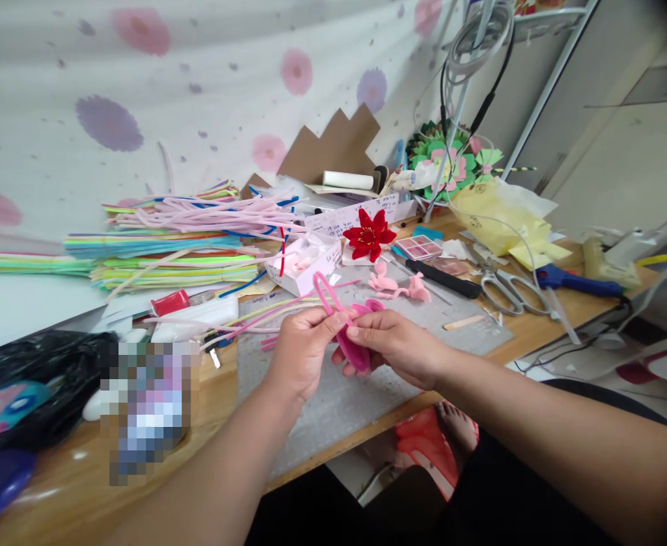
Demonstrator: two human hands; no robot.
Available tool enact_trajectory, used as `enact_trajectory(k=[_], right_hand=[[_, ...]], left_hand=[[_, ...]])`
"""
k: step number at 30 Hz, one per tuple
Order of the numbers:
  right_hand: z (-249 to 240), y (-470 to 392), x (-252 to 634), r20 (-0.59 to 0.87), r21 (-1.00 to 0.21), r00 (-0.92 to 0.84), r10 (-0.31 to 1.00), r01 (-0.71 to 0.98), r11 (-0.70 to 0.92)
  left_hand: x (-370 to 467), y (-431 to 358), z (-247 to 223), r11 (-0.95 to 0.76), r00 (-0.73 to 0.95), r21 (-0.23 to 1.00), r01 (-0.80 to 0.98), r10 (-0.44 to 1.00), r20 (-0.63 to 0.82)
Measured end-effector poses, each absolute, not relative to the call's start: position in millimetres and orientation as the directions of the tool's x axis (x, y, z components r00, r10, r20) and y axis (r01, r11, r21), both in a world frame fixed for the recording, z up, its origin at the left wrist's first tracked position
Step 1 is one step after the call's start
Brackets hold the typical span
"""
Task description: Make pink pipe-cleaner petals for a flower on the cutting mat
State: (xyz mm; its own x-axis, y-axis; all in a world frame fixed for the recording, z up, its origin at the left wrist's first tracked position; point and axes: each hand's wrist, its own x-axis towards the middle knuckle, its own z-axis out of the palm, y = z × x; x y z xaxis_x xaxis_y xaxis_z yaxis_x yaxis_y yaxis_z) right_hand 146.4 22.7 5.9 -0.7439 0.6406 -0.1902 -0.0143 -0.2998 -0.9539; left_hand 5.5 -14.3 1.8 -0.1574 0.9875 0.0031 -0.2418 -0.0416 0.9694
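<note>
My left hand [304, 341] pinches a bright pink pipe cleaner [326, 290], part of which arches up in a loop above my thumb. From the other side, my right hand [401, 343] grips the same pink piece, which is bent into rounded, petal-like shapes between both hands. My fingers hide part of it. Below lies a grey cutting mat [310, 425]. Just beyond my hands are light pink fuzzy pieces [398, 286], and behind them a red pipe-cleaner flower [370, 235] rests near a white box [304, 262].
Bundles of coloured pipe cleaners [185, 246] are stacked at the back left. Scissors [509, 292], a black-handled tool [444, 279] and a blue glue gun [580, 282] lie on the right. A black plastic bag [54, 387] sits on the left of the wooden table [213, 447].
</note>
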Motion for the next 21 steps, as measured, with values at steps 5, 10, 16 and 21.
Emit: enact_trajectory(k=[5,10,16,21], right_hand=[[-3,21,146,-0.246,-0.967,-0.726,0.643,0.142,-0.210],[-6,18,145,-0.220,-0.975,-0.704,0.675,0.151,-0.160],[0,18,148,-0.191,-0.977,-0.742,0.642,0.077,-0.201],[1,19,145,-0.134,-0.991,-0.700,0.701,0.106,-0.084]], left_hand=[[0,-12,5,-0.104,-0.277,0.951,-0.293,0.961,0.020],[-2,-12,5,-0.085,-0.285,0.943,-0.321,0.959,-0.010],[-1,-12,4,-0.068,-0.257,0.950,-0.306,0.966,-0.013],[0,-13,4,-0.046,-0.218,0.944,-0.327,0.976,-0.028]])
